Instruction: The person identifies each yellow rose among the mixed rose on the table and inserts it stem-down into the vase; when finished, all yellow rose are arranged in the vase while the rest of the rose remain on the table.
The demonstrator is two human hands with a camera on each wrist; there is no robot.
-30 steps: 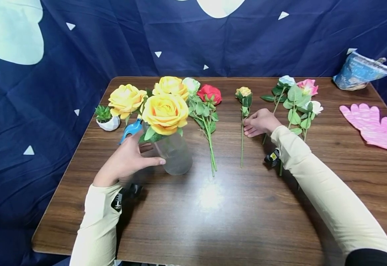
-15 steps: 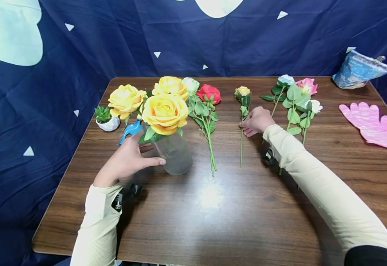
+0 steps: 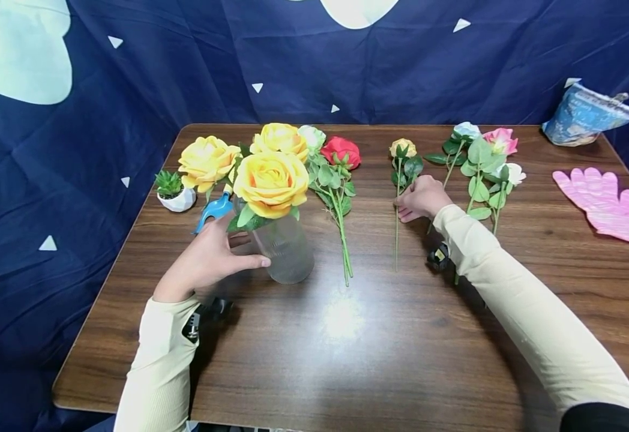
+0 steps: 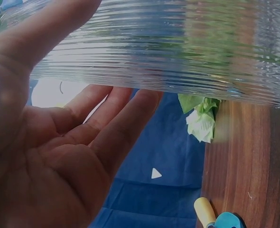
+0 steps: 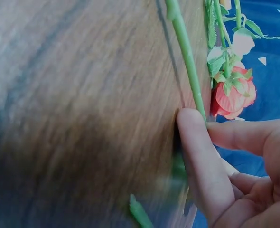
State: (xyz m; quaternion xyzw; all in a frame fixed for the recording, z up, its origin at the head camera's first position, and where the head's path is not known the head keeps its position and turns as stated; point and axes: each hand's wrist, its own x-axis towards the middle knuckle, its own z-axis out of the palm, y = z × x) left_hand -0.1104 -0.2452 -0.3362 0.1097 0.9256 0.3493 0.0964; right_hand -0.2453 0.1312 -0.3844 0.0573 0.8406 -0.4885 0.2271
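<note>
My left hand (image 3: 209,255) holds a clear ribbed vase (image 3: 287,255) with its thumb on the near side. In the left wrist view its fingers (image 4: 126,123) reach behind the ribbed wall (image 4: 144,57). Large yellow roses (image 3: 271,183) stand in the vase. On the other side, my right hand (image 3: 421,198) pinches the stem of a small yellow rose (image 3: 403,149). The right wrist view shows the green stem (image 5: 190,61) between thumb and finger, close above the wood. A red rose (image 3: 341,153) and a whitish-green flower lie between the hands.
Behind the left hand are a blue-handled tool (image 3: 214,210) and a small potted succulent (image 3: 176,193). Blue, pink (image 3: 500,141) and white flowers lie right of my right hand. Farther right are a pink glove (image 3: 601,204) and a blue bag (image 3: 584,117).
My right hand has closed its fingertips on the small yellow rose's stem. The rose has turned and shifted slightly right. The left hand and vase stay in place.
</note>
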